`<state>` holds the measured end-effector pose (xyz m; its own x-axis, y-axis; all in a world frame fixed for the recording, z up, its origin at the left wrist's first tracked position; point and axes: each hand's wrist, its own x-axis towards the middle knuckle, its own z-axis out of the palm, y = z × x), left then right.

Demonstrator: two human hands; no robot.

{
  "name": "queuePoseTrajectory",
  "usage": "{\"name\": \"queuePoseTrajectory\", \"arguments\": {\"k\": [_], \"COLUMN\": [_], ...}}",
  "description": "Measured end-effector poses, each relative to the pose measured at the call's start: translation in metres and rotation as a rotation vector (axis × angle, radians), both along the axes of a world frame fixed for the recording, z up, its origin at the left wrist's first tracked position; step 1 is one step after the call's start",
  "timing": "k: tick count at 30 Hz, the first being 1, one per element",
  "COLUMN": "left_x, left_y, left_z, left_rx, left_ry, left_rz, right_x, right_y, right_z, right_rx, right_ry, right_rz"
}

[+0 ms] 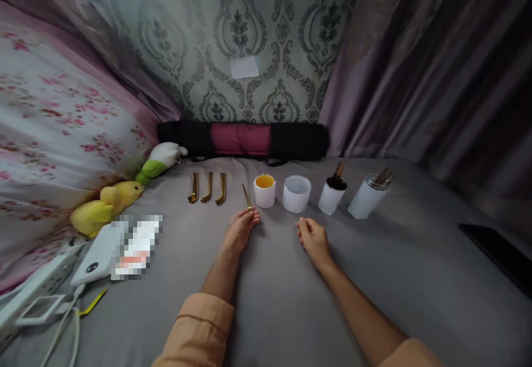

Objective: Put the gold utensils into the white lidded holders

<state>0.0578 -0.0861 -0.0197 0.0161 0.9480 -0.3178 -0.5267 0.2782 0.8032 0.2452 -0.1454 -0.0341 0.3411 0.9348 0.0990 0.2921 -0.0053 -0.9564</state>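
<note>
My left hand (241, 227) rests on the grey bed sheet (270, 300), its fingers pinched on the near end of a thin gold straw (246, 195) that points away from me. Three bent gold straws (207, 188) lie side by side to its left. My right hand (312, 239) lies on the sheet with fingers loosely curled and nothing visible in them. Beyond the hands stand a white cup with yellow liquid (265, 190), an empty white cup (296, 193), a white cup with dark liquid and sticks (332, 194), and a tilted white tumbler with straws (368, 195).
A black and maroon roll (243, 139) lies against the patterned wall. Plush toys (106, 200) and a flowered quilt (54, 128) are at the left. A power strip, cables and a white device (93, 256) lie near left. A dark flat object (499, 253) sits at right.
</note>
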Motion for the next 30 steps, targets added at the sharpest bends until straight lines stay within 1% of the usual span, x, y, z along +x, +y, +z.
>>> {"name": "queuePoseTrajectory", "arguments": {"k": [3,6,9,12,16,20,25,27,30], "left_x": [0.001,0.003,0.008,0.012,0.015,0.017,0.02,0.021,0.022], "left_y": [-0.005,-0.011,-0.016,-0.021,-0.028,-0.031,-0.034,-0.037,-0.042], "left_z": [0.001,0.0,-0.004,-0.007,-0.004,0.002,0.005,0.005,0.006], "left_rx": [-0.01,0.014,0.079,0.163,0.263,0.314,0.411,0.487,0.643], "left_ry": [-0.024,-0.042,-0.03,0.026,0.172,0.325,0.492,0.587,0.734], "left_rz": [0.023,0.038,0.041,0.055,0.09,0.13,0.144,0.133,0.105], "right_x": [0.0,0.001,0.001,0.001,0.001,0.001,0.001,0.001,0.0], "right_y": [0.0,-0.001,-0.001,-0.002,-0.003,-0.004,-0.004,-0.004,-0.005], "right_z": [-0.001,0.0,0.0,0.001,0.003,0.006,0.007,0.008,0.01], "right_rx": [0.012,0.011,0.002,-0.006,-0.04,-0.081,-0.083,-0.08,-0.091], "right_ry": [-0.018,-0.023,-0.013,0.007,0.045,0.064,0.077,0.09,0.107], "right_rz": [-0.008,-0.004,0.003,0.002,0.012,0.026,0.042,0.047,0.048]}}
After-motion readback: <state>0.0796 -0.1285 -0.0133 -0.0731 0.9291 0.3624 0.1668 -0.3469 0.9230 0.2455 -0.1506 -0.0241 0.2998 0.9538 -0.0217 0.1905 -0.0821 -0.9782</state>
